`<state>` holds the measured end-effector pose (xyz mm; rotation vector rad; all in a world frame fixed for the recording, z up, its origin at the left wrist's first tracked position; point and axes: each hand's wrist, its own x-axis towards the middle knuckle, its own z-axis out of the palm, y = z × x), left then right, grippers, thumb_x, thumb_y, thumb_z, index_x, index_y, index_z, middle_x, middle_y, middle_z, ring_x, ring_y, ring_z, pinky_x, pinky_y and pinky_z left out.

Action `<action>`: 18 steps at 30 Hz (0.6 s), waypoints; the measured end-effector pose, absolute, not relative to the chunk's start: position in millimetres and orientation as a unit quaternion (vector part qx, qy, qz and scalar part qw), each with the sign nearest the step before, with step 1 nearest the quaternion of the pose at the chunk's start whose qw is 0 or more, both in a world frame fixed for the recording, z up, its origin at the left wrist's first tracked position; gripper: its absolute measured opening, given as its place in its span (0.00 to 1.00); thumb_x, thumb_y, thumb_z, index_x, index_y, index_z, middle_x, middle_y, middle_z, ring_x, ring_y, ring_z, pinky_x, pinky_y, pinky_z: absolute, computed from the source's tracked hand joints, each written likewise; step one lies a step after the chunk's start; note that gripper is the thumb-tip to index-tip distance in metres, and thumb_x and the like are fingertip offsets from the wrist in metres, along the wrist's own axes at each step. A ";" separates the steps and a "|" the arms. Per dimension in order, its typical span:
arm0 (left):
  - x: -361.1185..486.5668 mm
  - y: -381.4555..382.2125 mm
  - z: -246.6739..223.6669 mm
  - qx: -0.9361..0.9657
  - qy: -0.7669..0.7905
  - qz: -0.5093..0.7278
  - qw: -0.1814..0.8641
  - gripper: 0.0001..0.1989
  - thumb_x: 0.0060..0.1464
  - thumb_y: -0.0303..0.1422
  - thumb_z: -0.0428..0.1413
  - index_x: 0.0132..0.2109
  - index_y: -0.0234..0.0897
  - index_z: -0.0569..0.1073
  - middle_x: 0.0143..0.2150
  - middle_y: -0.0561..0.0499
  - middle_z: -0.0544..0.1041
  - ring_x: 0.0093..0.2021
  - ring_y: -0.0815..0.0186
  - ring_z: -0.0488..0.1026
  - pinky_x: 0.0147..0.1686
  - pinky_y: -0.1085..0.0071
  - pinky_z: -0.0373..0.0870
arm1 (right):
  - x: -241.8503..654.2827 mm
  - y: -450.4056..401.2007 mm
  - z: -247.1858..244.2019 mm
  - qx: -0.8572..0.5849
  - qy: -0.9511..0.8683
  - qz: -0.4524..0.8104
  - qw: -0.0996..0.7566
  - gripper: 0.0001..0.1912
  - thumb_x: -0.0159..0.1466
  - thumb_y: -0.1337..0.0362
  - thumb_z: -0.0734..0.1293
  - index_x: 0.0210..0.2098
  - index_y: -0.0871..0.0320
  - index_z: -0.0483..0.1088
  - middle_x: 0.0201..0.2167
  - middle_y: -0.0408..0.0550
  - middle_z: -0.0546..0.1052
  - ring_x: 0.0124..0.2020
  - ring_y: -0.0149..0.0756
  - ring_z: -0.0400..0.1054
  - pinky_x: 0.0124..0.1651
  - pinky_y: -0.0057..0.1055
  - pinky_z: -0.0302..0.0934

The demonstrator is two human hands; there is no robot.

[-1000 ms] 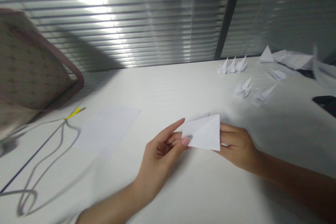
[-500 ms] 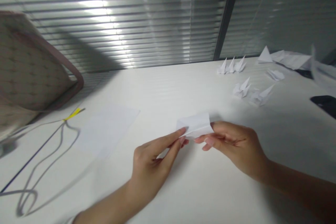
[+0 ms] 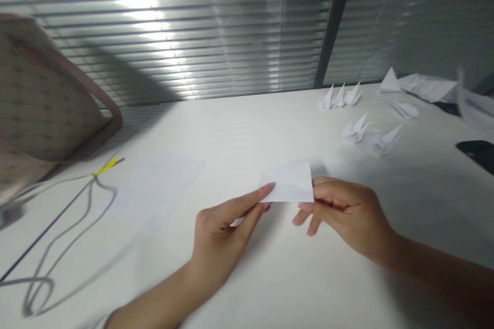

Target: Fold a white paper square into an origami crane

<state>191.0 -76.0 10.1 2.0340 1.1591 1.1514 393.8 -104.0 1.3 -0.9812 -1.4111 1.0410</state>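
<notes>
A small folded white sheet of paper is held just above the table, its flat face toward me and a straight edge along the bottom. My left hand pinches its lower left corner, thumb and fingers closed on it. At the paper's right edge is my right hand, thumb and index finger closed at the lower right corner. Two fingers of that hand hang loose below the paper, and part of the index finger lies behind it.
Several folded paper figures with pointed tips stand at the back right, near more folded paper and a dark phone-like object. A flat white sheet, a cord with a yellow tie and a bag lie left.
The paper's raised lower flap now lies flat, leaving a clean straight bottom edge. My right fingers have shifted from under the paper to its right corner, loose fingers lower.
</notes>
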 end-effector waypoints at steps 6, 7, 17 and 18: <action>188.6 -76.2 10.0 0.789 0.375 0.420 0.245 0.16 0.54 0.27 0.58 0.49 0.50 0.76 0.43 0.57 0.81 0.36 0.66 0.81 0.38 0.75 0.78 | 397.7 -99.7 1.5 -0.418 -0.691 0.300 0.507 0.05 0.60 0.69 0.69 0.33 0.55 0.78 0.34 0.45 0.80 0.35 0.34 0.75 0.36 0.27 0.72; 188.4 -76.3 9.8 0.792 0.368 0.422 0.242 0.17 0.54 0.26 0.58 0.49 0.50 0.76 0.43 0.57 0.81 0.36 0.66 0.80 0.38 0.75 0.77 | 397.8 -99.4 1.4 -0.415 -0.696 0.294 0.508 0.05 0.59 0.69 0.70 0.33 0.55 0.78 0.35 0.45 0.80 0.37 0.36 0.75 0.38 0.27 0.71; 191.4 -76.5 9.2 0.748 0.426 0.428 0.277 0.12 0.54 0.30 0.59 0.46 0.47 0.78 0.41 0.55 0.82 0.35 0.64 0.81 0.36 0.72 0.79 | 395.0 -97.2 -3.1 -0.387 -0.507 0.573 0.514 0.06 0.57 0.62 0.72 0.33 0.57 0.77 0.30 0.45 0.78 0.30 0.33 0.76 0.24 0.24 0.73; 192.3 -76.5 8.8 0.743 0.428 0.429 0.285 0.12 0.53 0.31 0.60 0.46 0.46 0.78 0.41 0.55 0.82 0.35 0.63 0.81 0.36 0.72 0.79 | 394.8 -97.2 -2.8 -0.378 -0.494 0.596 0.508 0.08 0.57 0.61 0.72 0.35 0.58 0.76 0.30 0.46 0.79 0.33 0.35 0.76 0.25 0.25 0.74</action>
